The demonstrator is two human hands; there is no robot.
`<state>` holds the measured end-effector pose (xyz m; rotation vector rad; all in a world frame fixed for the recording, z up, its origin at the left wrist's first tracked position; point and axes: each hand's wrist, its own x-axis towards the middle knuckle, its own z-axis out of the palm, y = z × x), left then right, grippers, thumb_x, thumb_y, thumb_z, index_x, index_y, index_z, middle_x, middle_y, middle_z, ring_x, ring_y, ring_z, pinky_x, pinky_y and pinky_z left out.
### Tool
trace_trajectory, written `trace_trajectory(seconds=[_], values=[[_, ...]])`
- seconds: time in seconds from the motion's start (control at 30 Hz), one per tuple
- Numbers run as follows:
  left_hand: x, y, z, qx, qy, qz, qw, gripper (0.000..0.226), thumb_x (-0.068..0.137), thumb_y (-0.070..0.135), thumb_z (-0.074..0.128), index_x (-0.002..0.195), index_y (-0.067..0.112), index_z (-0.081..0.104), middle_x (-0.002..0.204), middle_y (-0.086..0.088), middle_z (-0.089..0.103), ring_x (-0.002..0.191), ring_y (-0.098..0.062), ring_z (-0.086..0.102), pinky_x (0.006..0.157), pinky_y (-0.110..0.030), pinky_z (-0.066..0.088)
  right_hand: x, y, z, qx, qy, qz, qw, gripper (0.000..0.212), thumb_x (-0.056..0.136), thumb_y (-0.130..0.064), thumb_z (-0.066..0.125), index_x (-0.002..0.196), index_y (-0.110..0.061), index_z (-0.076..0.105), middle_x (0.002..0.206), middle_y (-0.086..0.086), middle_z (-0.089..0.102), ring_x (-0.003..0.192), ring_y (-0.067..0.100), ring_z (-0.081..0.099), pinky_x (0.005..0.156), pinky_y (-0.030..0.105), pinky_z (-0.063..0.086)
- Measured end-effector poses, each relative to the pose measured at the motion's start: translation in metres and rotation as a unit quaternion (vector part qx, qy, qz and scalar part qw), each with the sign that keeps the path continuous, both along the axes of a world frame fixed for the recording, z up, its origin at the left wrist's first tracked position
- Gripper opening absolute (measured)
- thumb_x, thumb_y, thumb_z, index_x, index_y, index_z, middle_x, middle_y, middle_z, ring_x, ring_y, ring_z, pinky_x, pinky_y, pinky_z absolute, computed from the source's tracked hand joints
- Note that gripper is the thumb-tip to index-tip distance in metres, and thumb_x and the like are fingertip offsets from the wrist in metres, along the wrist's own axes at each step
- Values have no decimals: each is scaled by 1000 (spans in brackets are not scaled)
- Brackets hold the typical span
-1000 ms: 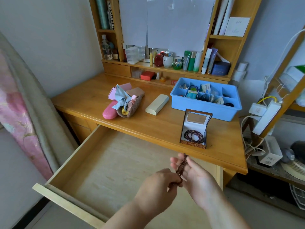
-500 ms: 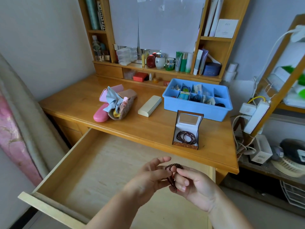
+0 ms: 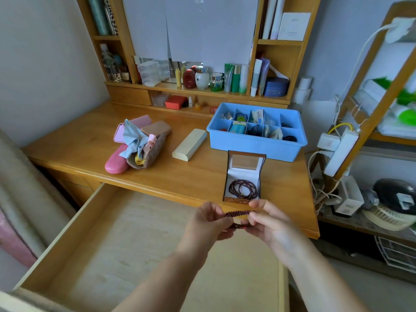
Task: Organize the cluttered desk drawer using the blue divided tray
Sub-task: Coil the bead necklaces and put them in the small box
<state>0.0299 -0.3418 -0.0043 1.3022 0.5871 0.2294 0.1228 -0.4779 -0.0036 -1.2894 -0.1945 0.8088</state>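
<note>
A dark red bead bracelet (image 3: 238,213) is stretched between my two hands above the open drawer (image 3: 108,239). My left hand (image 3: 206,224) pinches its left end and my right hand (image 3: 271,221) pinches its right end. Just beyond my hands, an open jewellery box (image 3: 244,176) stands near the desk's front edge with another coiled bead bracelet (image 3: 243,189) inside. The blue divided tray (image 3: 254,145) sits behind it on the desk, its compartments holding small items. The drawer's floor is bare.
A cream case (image 3: 190,144), a pink case (image 3: 117,162) and an open pouch with cloths (image 3: 144,147) lie on the desk's left half. Shelves with bottles and jars line the back. A power strip (image 3: 340,152) and cables hang right of the desk.
My hands have risen toward the desk edge and pulled apart, so the bracelet now lies stretched sideways between them. The view has also tilted closer to the desk.
</note>
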Motion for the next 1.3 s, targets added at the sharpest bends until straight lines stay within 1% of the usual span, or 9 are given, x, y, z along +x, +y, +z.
trace_trajectory(seconds=[0.1, 0.2, 0.33, 0.5, 0.67, 0.8, 0.97, 1.2, 1.3], values=[[41, 19, 21, 101, 1, 5, 995, 25, 81, -7, 63, 71, 12, 52, 60, -1, 61, 58, -18, 65, 61, -29, 59, 31, 15, 16, -115, -161, -60, 978, 14, 89, -2, 58, 90, -16, 56, 73, -4, 70, 75, 16, 65, 71, 32, 54], [82, 31, 31, 192, 51, 19, 980, 19, 79, 2, 68, 73, 16, 57, 77, -9, 68, 66, -22, 70, 66, -39, 61, 57, 35, 21, -261, -365, -91, 889, 15, 88, -14, 61, 84, -26, 53, 86, -7, 68, 75, 10, 63, 60, 27, 50], [111, 39, 21, 250, 112, -15, 962, 17, 81, 15, 71, 95, 17, 61, 93, -3, 68, 79, -18, 68, 74, -37, 60, 74, 45, 11, -358, -446, -93, 815, 14, 90, -21, 59, 104, -25, 56, 98, -11, 59, 73, 6, 52, 55, 19, 37], [78, 44, 0, 412, 20, 20, 911, 19, 84, 15, 63, 97, 29, 62, 81, 19, 62, 72, 6, 59, 59, -6, 44, 48, 14, -17, -251, -601, -131, 747, 9, 84, -13, 65, 93, -17, 63, 81, -13, 55, 59, 1, 43, 54, 7, 30], [-11, 36, -64, 357, 154, -148, 909, 22, 81, 11, 63, 78, 33, 62, 63, 9, 58, 54, -7, 54, 61, -30, 53, -16, -19, -75, -314, -477, 131, 810, 9, 86, -23, 64, 81, -30, 62, 72, -20, 56, 65, 0, 55, 58, 12, 39], [-72, 26, -110, 397, 283, -321, 812, 17, 79, 19, 61, 88, 32, 69, 77, 17, 60, 63, 6, 53, 57, -2, 37, -64, -39, -118, -429, -439, 353, 706, 14, 92, -31, 50, 95, -26, 62, 98, -5, 64, 92, 16, 60, 72, 28, 42], [-106, 20, -129, 438, 361, -420, 708, 22, 82, 17, 60, 100, 24, 71, 108, 6, 69, 101, -13, 62, 87, -22, 49, -103, -49, -130, -502, -420, 448, 609, 18, 91, -23, 47, 102, -24, 61, 113, 7, 62, 107, 33, 57, 81, 34, 43], [-109, 13, -126, 392, 416, -494, 655, 21, 85, 28, 59, 71, 14, 52, 67, 1, 46, 73, -21, 47, 67, -32, 38, -111, -42, -126, -562, -348, 529, 532, 34, 90, -30, 48, 113, -9, 62, 117, 13, 62, 107, 31, 59, 74, 30, 40], [-109, 19, -125, 389, 396, -460, 693, 32, 83, 22, 56, 56, 18, 40, 58, 2, 36, 58, -16, 37, 59, -29, 33, -111, -39, -123, -571, -324, 518, 548, 34, 90, -26, 47, 115, -8, 61, 119, 13, 61, 107, 30, 59, 75, 29, 40]])
